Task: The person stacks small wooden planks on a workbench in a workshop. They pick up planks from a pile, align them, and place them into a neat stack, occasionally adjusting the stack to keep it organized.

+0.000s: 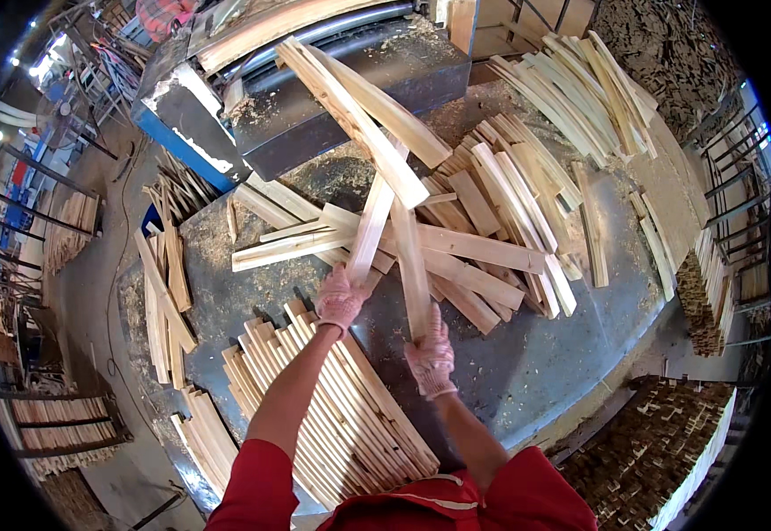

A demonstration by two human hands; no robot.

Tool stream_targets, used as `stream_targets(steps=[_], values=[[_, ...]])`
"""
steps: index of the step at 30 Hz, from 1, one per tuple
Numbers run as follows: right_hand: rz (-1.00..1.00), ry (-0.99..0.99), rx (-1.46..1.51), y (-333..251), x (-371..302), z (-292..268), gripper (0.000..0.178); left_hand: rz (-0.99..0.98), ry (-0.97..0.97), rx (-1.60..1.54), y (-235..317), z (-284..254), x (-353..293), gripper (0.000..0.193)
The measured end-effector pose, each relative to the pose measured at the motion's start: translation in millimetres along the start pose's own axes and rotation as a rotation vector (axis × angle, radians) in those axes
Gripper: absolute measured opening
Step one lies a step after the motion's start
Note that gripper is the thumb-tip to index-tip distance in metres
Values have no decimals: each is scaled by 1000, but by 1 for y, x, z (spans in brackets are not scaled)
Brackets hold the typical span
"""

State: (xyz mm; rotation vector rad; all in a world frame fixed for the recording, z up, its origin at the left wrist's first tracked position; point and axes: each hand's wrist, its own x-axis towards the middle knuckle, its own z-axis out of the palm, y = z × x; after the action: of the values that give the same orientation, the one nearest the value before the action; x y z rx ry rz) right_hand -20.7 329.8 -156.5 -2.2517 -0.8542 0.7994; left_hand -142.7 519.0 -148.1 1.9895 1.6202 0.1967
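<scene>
My left hand (340, 298), in a pinkish knit glove, is closed on the near end of a pale wooden slat (372, 221) that slants up and away. Gloved alike, my right hand (430, 354) grips a second wooden slat (410, 265), whose far end meets the first one. Over their far ends lie two wider boards (359, 124), which reach back onto the machine. Beneath and beside my hands, loose slats (474, 248) criss-cross on the metal table. Nearest my left forearm is a neat row of slats (332, 398) laid side by side.
A dark machine with a roller and blue side (332, 115) stands at the far edge of the metal table (527, 380). Stacked slats (585, 97) lie far right, more slats (164, 301) at left. A large wood stack (651, 442) stands near right. Someone in a checked shirt (162, 16) is beyond the machine.
</scene>
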Motion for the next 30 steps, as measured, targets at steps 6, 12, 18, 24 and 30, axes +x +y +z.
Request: stream_targets(steps=[6,12,18,24,30], values=[[-103,-36,-165,40,-61,-79,87,-185,-487,-700,-28,-66,-55,66],[17,-480,419,70,-120,-154,87,-451,-432,-1067,-86,-55,-191,73],[305,-967,1142,85,-152,-133,83,-483,-352,-1903,-93,-13,-271,67],[618,-1140,1594,59,-169,-87,73,-208,-277,-1883,-76,-31,-314,62],[621,-1328,1701,31,-181,-82,75,-370,-183,-1856,-85,-60,-339,55]])
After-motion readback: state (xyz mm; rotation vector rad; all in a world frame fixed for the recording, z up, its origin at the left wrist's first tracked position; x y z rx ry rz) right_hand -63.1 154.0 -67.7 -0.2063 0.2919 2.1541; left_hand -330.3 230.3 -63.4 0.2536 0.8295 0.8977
